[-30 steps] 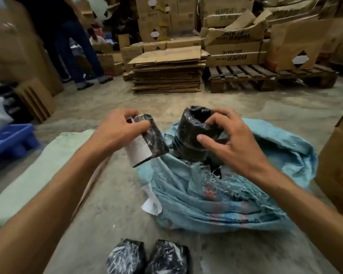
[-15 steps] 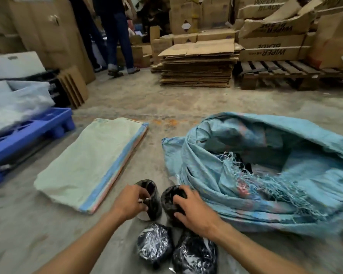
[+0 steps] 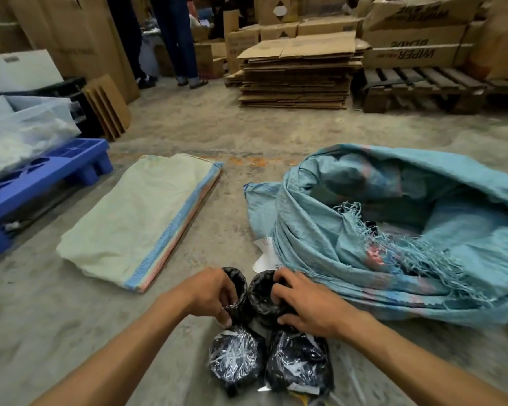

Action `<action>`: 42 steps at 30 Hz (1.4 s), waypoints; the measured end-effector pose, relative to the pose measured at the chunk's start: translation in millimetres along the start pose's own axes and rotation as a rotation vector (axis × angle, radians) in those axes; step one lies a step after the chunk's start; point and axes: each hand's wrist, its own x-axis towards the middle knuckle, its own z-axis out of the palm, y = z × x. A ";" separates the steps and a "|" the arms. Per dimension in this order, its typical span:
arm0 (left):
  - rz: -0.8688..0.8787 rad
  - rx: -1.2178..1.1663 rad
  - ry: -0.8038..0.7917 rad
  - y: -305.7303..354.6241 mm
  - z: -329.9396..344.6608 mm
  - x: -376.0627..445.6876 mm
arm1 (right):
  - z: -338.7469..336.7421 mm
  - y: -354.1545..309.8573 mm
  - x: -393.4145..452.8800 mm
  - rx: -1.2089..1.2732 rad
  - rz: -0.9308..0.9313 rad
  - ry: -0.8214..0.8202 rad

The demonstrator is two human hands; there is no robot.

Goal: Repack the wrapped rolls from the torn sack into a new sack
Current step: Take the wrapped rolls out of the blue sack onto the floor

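lower centre of frame: my left hand (image 3: 210, 291) grips one black plastic-wrapped roll (image 3: 237, 294), my right hand (image 3: 304, 303) grips another (image 3: 263, 293); torn blue woven sack (image 3: 393, 230) at right.

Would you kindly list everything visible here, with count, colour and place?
Wrapped rolls: four, black, floor, near centre.
Torn sack: one, light blue, right.
New sack: one, pale green, flat, left.
Plastic pallet: one, blue, far left.
Flattened cardboard: one stack, brown, behind.
Wooden pallet: one, brown, back right.
Boxes: several, brown, on pallet.
Left hand: grips back-left roll.
Right hand: grips back-right roll.
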 end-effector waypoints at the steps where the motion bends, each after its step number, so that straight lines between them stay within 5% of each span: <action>1: -0.002 0.017 -0.007 2.5 -0.6 -1.8 | -0.7 -1.5 -1.3 -0.009 0.002 -0.006; 4: -0.017 0.112 0.026 9.6 -9.7 -6.9 | -7.3 -7.6 -4.5 -0.074 0.007 -0.009; 8: -0.057 0.204 0.238 25.1 -30.5 -6.9 | -33.9 -11.8 -8.7 -0.062 0.008 0.189; 12: 0.032 0.148 0.350 49.0 -47.7 4.9 | -71.7 3.5 -16.0 0.148 0.120 0.699; 14: 0.113 0.047 0.370 69.9 -57.1 16.4 | -95.1 29.4 -20.5 0.167 0.264 0.995; 16: 0.212 -0.018 0.489 97.1 -67.8 35.1 | -115.4 70.5 -25.0 0.210 0.475 1.122; 18: 0.325 -0.066 0.649 131.1 -80.9 57.6 | -125.2 114.6 -33.2 0.247 0.679 0.890; 20: 0.419 -0.110 0.695 164.4 -92.6 84.6 | -121.5 145.3 -43.8 0.205 0.641 0.271; 22: 0.458 -0.057 0.557 188.5 -95.7 116.8 | -112.1 151.8 -55.2 0.140 0.515 -0.312; 23: 0.435 0.018 0.446 194.7 -93.7 133.5 | -110.4 151.3 -60.5 0.127 0.474 -0.461; 26: 0.312 0.195 0.191 200.0 -85.4 181.6 | -124.7 160.5 -71.6 0.366 0.471 -0.422; 28: 0.249 0.145 0.184 200.0 -83.6 206.8 | -135.0 176.1 -65.6 0.469 0.464 -0.136; 31: 0.168 0.152 0.152 199.3 -83.4 235.9 | -134.8 203.5 -38.5 0.240 0.506 0.176; 33: 0.133 0.222 0.061 195.6 -81.8 251.6 | -124.5 222.7 -21.1 0.157 0.568 0.111; 37: 0.092 0.378 -0.086 185.1 -75.8 288.7 | -99.2 259.2 -4.7 0.063 0.675 -0.269; 42: 0.020 0.403 -0.173 191.0 -71.7 304.0 | -103.6 264.1 -6.6 0.238 0.773 -0.502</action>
